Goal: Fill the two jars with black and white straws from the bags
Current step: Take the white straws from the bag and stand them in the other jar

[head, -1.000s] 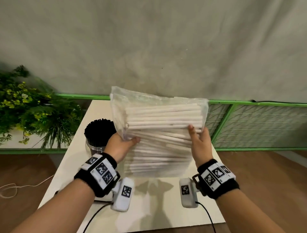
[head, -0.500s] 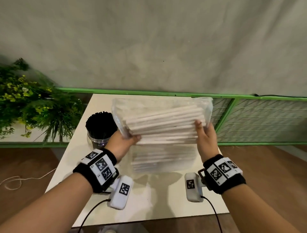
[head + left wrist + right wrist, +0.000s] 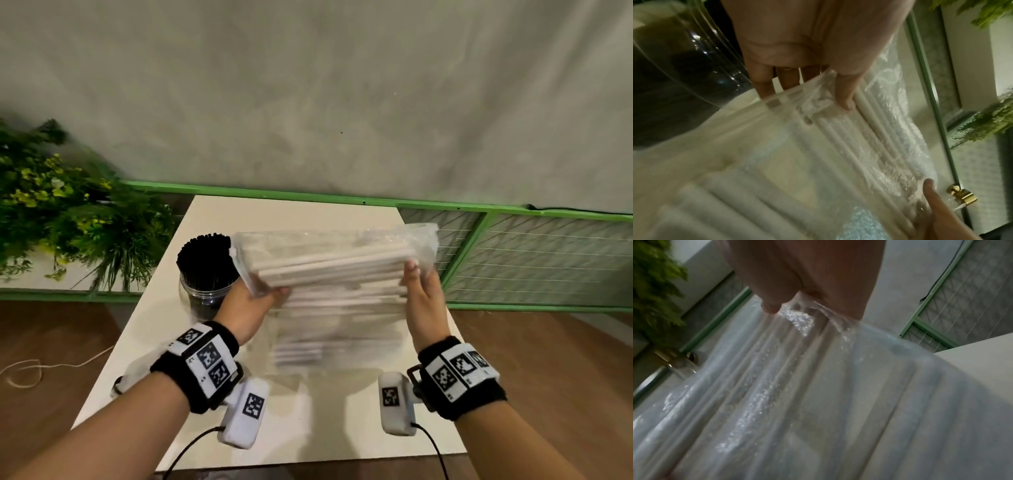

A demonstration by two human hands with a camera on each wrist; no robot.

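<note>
Both hands hold a clear plastic bag of white straws above the white table; the straws lie crosswise. My left hand grips its left end, thumb on top and fingers beneath, seen close in the left wrist view. My right hand pinches the right end. A glass jar full of black straws stands just left of the bag, beside my left hand. A second glass jar with a gold band lies behind the bag at the far side, hidden in the head view.
A green-framed wire fence runs behind and to the right of the table. Leafy plants stand to the left. A thin cord lies on the wooden floor at left. Cables trail from both wrist cameras over the table's near edge.
The bag has tipped from upright to nearly flat and lowered toward the table; its right end sits a little higher than the left. Both hands kept their hold on its ends.
</note>
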